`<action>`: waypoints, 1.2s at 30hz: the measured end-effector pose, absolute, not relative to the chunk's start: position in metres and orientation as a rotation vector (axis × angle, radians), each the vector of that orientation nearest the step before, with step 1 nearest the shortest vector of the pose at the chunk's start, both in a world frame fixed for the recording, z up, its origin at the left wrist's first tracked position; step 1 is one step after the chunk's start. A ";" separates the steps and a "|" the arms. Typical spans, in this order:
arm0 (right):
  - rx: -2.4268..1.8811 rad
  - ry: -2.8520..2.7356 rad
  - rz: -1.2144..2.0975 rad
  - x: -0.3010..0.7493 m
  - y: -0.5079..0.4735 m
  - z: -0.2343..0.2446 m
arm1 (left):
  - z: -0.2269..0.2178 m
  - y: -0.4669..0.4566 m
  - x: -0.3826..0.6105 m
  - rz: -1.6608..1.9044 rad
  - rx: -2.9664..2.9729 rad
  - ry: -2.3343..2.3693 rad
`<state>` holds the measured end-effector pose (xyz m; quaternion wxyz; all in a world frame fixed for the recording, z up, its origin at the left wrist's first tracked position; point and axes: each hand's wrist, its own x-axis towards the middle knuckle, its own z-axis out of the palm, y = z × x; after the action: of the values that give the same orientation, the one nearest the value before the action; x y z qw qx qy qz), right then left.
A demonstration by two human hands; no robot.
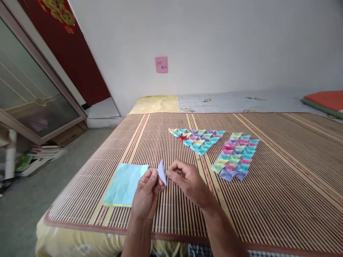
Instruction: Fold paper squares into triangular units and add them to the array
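Observation:
My left hand [147,194] pinches a small folded lilac paper piece [162,171] between thumb and fingers, holding it above the striped bamboo mat [281,200]. My right hand [187,180] is curled right beside it, its fingertips at the paper's right edge. A stack of light blue square paper [124,184] lies on the mat just left of my left hand. Farther back lie two flat assemblies of folded coloured paper units: a triangular one [198,140] and a slanted oblong one [236,155].
The mat covers a bed with a yellow sheet [155,104]. A pink note [161,64] sticks on the white wall behind. A red cushion [325,100] lies at the far right. Books [37,157] are piled on the floor at left under a glass-fronted cabinet [32,89].

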<state>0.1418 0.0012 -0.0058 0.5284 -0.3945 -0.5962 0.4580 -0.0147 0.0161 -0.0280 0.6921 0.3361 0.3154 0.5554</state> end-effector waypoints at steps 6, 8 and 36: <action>-0.858 -1.348 1.208 0.138 0.002 -0.007 | -0.032 0.015 -0.013 1.201 0.691 0.596; -0.827 -1.311 1.270 0.138 0.002 -0.007 | -0.033 0.015 -0.013 1.190 0.676 0.558; -0.919 -1.292 1.005 0.125 0.000 -0.009 | -0.028 0.005 -0.008 1.359 1.121 0.847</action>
<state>0.1246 0.0002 -0.0086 0.5908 -0.3951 -0.5553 0.4318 -0.0081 0.0049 -0.0279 0.5594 0.4754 0.3591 0.5763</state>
